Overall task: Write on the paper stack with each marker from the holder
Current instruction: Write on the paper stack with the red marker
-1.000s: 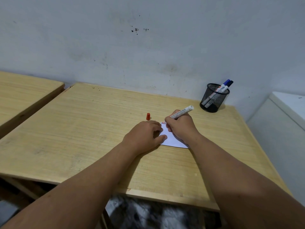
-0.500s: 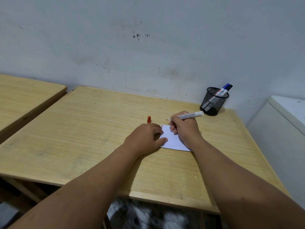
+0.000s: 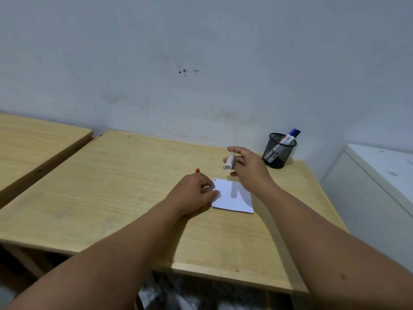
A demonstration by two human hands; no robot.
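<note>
A small white paper stack (image 3: 234, 198) lies on the wooden desk (image 3: 134, 198), with small red and blue marks at its top left corner. My left hand (image 3: 194, 191) rests on the desk at the stack's left edge, fingertips touching it. My right hand (image 3: 248, 168) hovers above the stack's far side, holding a white marker (image 3: 230, 161) with its end pointing toward me. The red cap (image 3: 197, 170) stands on the desk just beyond my left hand. A black mesh holder (image 3: 277, 153) at the back right holds two markers (image 3: 288, 138) with blue caps.
A grey wall runs behind the desk. A second wooden desk (image 3: 33, 148) stands to the left across a narrow gap. A white cabinet (image 3: 380, 175) stands right of the desk. The desk's front edge is near my forearms.
My right hand lifted the marker off the paper and raised it away, turning it round. The paper is now mostly uncovered. My left hand stayed in place.
</note>
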